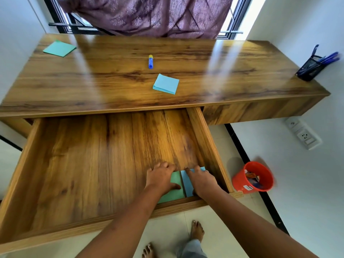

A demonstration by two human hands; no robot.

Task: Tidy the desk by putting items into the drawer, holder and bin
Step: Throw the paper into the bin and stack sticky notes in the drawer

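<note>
No legible text, white sticker [247,187] on the wall of the orange bin [239,180] at lower right too blurred to read, wrapper print inside the bin indistinct, glue stick [150,61] at upper centre too small to read

both bare arms reaching forward and down, left hand [161,178] palm down, fingers pretty much straight and spread, right hand [202,180] just beside it, same deal, palm down, fingers flat, hands not quite touching

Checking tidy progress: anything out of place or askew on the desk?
Three loose items on the desktop: green pad at the far-left corner, blue pad skewed near the front edge, glue stick mid-desk. Nothing spilled or damaged.
</note>
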